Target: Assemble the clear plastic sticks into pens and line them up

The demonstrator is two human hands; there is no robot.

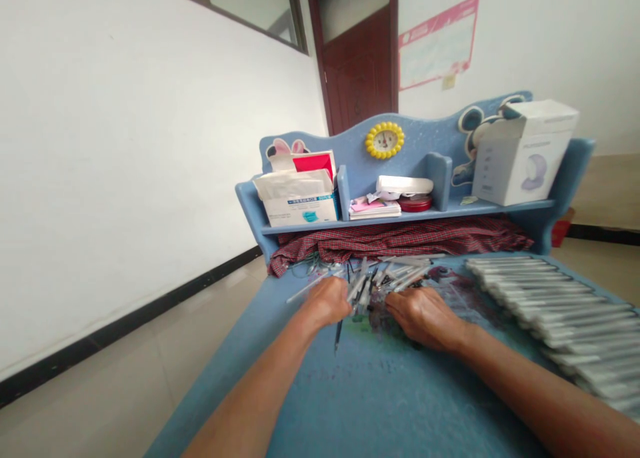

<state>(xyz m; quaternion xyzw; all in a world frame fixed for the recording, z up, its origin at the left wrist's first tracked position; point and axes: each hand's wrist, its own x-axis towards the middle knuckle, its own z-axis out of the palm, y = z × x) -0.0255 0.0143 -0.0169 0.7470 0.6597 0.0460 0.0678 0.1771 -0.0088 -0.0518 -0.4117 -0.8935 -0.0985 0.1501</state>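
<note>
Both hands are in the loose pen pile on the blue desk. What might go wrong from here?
The right hand lies near the lined-up pens; a sweep might scatter them.
The dark refill by the left hand may roll off the desk.
Pieces of the pen pile could slip under the plaid cloth.

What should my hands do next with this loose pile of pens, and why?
Probably pick one pen from the pile with the right hand and lay it beside the neat row on the right. Both hands rest on the tangled pile, the left hand over a thin dark stick, while the row's pens lie side by side.
</note>
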